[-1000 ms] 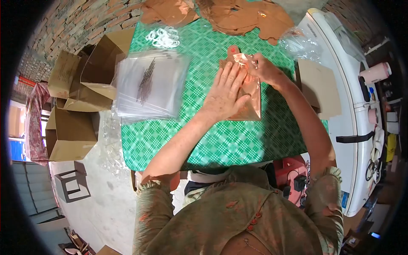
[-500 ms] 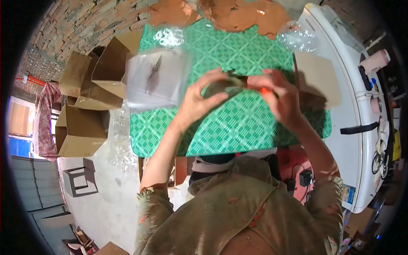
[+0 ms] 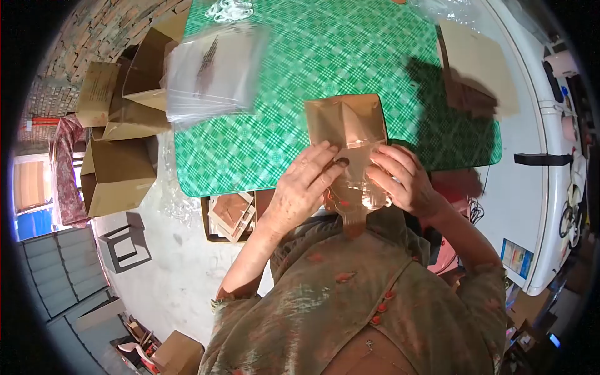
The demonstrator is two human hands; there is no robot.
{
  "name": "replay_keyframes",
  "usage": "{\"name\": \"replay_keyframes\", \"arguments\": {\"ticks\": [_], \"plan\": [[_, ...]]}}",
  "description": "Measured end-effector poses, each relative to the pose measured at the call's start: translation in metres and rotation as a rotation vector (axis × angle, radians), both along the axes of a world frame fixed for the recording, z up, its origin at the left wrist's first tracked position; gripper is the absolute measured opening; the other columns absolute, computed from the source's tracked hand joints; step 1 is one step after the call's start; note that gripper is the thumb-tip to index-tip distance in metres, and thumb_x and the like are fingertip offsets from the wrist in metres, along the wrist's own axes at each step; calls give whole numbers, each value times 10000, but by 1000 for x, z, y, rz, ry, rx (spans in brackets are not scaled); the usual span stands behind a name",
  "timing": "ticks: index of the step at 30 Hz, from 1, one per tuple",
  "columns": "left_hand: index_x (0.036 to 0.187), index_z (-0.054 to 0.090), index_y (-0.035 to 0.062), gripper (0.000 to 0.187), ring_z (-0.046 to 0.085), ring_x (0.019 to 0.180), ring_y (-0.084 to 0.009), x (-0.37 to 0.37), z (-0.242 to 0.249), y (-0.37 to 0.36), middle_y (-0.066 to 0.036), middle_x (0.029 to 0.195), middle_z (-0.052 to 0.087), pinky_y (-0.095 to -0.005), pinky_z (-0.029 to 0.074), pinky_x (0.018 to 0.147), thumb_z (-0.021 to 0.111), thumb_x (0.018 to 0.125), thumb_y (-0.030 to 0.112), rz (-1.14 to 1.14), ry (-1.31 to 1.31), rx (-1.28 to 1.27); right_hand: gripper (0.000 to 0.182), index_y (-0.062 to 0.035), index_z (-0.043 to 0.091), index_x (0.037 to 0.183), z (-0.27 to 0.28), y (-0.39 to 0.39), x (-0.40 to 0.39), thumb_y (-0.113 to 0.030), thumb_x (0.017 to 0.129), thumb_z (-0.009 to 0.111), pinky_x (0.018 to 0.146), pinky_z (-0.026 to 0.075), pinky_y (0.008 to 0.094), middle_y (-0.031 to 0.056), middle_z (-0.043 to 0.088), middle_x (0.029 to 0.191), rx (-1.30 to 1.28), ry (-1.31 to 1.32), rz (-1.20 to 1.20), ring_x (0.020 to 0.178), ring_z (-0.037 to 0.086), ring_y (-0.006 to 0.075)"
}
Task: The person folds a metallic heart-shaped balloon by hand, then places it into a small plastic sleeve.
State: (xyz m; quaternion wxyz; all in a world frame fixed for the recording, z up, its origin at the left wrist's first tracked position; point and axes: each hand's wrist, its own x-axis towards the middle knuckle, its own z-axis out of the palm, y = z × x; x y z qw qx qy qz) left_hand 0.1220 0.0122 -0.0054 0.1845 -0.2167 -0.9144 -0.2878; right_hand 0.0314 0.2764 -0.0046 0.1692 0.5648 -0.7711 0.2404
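At the table's front edge, a glossy brown flat packet (image 3: 344,122) has clear plastic film (image 3: 356,172) hanging from its near side towards my lap. My left hand (image 3: 306,178) is closed on the film's left side, fingertips at the packet's lower edge. On the right side, my right hand (image 3: 403,181) grips the same film with bent fingers. Thumbs and the film's far folds are partly hidden. Beyond my left hand, a stack of clear plastic sleeves (image 3: 240,69) with dark print lies on the green checked tablecloth (image 3: 312,53).
White rings (image 3: 228,9) lie at the back left. A beige cardboard sheet (image 3: 481,69) rests at the table's right, beside a white surface (image 3: 531,212). Open cardboard boxes (image 3: 122,175) stand left, a grey stool (image 3: 125,244) below them. A box of frame-like pieces (image 3: 231,215) sits under the table.
The view has shifted, with the table now higher in it. Both hands have come back towards my body at the table's front edge, where the brown packet and film now show.
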Motion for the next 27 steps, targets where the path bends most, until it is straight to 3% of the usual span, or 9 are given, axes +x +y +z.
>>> {"name": "replay_keyframes", "arguments": {"ticks": [2,4,9,17,24,27], "plan": [[1210,708,39,456,582,1320,-353,3,-7,1,-135,1356,630,-499,503,1098,720,755,5,-2,25,-24,368,-28,688,1172,-1,5,-1,-47,814,772,1012,536,445,113,652,1252,4,36,42,1173,623,295],[1210,709,41,436,593,1305,-346,8,-9,1,-132,1354,633,-484,515,1085,728,775,38,11,38,-54,354,-4,703,1179,-9,10,-1,-66,831,718,1016,531,438,110,649,1229,29,55,38,1183,607,284],[1159,721,22,384,682,1136,-313,11,-20,2,-112,1172,694,-441,571,987,718,776,11,6,150,-36,375,21,727,1172,-16,10,-4,-74,809,711,955,557,413,93,649,1138,6,28,65,1097,619,267],[1141,732,42,358,674,1129,-288,10,-20,3,-94,1184,696,-416,583,957,742,784,54,44,182,-54,352,5,751,1148,-27,10,-1,-33,798,754,939,544,385,44,611,1099,-64,49,23,1077,582,230],[1119,746,58,354,661,1084,-271,8,-26,3,-78,1169,704,-409,588,925,785,767,78,17,191,-73,360,-23,754,1159,-20,15,-2,-30,800,769,961,547,371,29,583,1127,26,35,29,1097,565,206],[1182,727,92,409,623,1150,-301,10,-20,9,-95,1311,630,-446,552,958,757,774,94,61,156,-154,429,-30,684,1243,-17,21,-8,-33,818,735,954,553,368,48,593,1167,3,2,84,1106,592,218]]}}
